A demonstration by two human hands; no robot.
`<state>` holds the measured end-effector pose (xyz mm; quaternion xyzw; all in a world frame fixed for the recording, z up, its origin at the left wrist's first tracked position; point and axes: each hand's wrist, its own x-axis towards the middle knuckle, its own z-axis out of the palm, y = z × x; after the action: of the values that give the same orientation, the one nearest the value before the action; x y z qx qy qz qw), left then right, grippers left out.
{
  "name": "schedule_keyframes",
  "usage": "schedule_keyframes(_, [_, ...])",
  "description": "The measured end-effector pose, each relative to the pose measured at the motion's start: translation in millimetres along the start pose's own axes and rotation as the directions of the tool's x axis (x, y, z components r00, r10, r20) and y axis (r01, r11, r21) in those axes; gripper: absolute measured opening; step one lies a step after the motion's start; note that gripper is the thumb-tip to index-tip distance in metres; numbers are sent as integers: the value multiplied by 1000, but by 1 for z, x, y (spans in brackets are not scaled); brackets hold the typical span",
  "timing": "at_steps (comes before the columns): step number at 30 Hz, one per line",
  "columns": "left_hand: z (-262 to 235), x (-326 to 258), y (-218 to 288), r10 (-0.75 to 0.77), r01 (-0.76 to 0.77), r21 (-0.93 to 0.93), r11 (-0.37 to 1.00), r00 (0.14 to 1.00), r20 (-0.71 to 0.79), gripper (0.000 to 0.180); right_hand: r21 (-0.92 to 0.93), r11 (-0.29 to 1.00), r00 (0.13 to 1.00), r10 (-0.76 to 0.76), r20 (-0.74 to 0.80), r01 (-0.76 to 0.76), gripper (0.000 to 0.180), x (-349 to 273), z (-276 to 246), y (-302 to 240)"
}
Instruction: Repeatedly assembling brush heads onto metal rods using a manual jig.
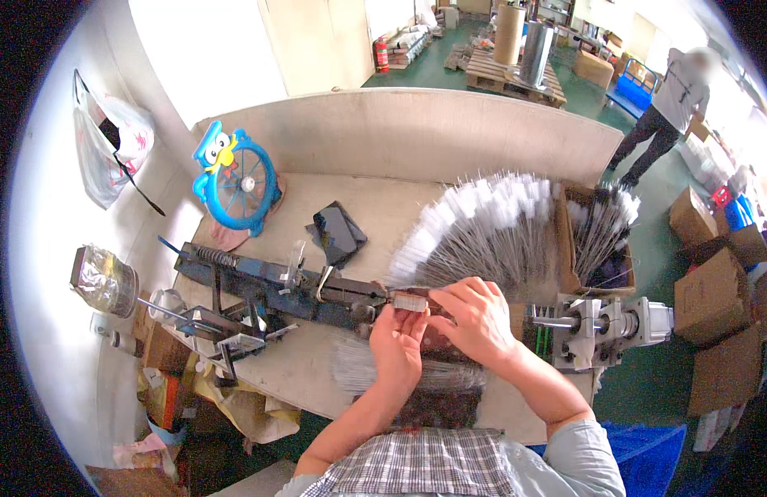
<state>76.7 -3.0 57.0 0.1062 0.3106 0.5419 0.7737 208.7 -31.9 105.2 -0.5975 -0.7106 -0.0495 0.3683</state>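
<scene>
In the middle of the bench, my left hand (397,341) has its fingers curled up around a small white bristle brush head (410,301). My right hand (473,316) is closed, thumb and fingers pinched at the brush's right end; what exactly lies between them is too small to make out. Just left of both hands is the tip of a long dark metal machine bar (333,287). Beyond my hands, a large fan of wire-stemmed brushes (491,228) with white bristles lies spread. Nearer me, a bundle of thin pale wires (357,364) lies partly under my arms.
A motor unit with a shaft (599,327) stands at the right. Behind it is a carton (567,248) of dark brushes. A blue toy-like fan (242,186) and a black pouch (337,234) sit on the far left. Another person (673,103) stands beyond the bench's back panel (433,137).
</scene>
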Motion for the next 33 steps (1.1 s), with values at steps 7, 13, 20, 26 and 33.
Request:
schedule_keyframes(7, [-2,-3,6,-51,50,64,997,999,17,59,-96,995,986,-19,169,35,11,-16,3,7])
schedule_keyframes(13, [-2,-11,4,-50,45,186,982,998,25,63,128,992,998,-3,69,-5,14,-17,-11,10])
schedule_keyframes(20, [-44,-27,21,-25,-21,465,885,995,93,42,726,86,725,210,656,-683,17,-30,-32,6])
schedule_keyframes(26, [-174,-9,123,304,-235,257,937,911,-278,18,666,108,672,189,716,-739,16,-57,-17,9])
schedule_keyframes(33, [-289,-17,271,598,-391,467,793,643,-478,38,-117,986,798,167,579,-121,14,-98,20,19])
